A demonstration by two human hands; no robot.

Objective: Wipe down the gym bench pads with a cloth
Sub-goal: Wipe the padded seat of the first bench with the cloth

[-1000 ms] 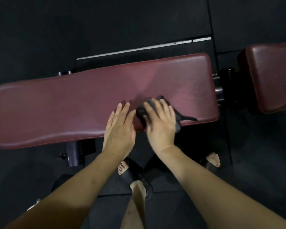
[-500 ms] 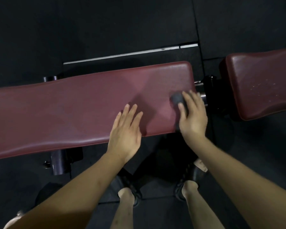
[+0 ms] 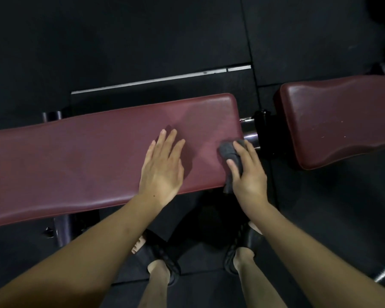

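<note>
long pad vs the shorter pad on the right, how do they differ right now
The long pad stretches across most of the view; the shorter pad is cut off by the right edge. Both hands are on the long pad: the left hand lies flat and the right hand presses a grey cloth at its end; nothing touches the shorter pad. The shorter pad shows pale specks. Both are maroon.

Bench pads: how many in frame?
2. The long pad spans left to centre, under both hands. The second pad sits at the right, across the metal joint, cropped by the frame edge. More may lie outside.
</note>
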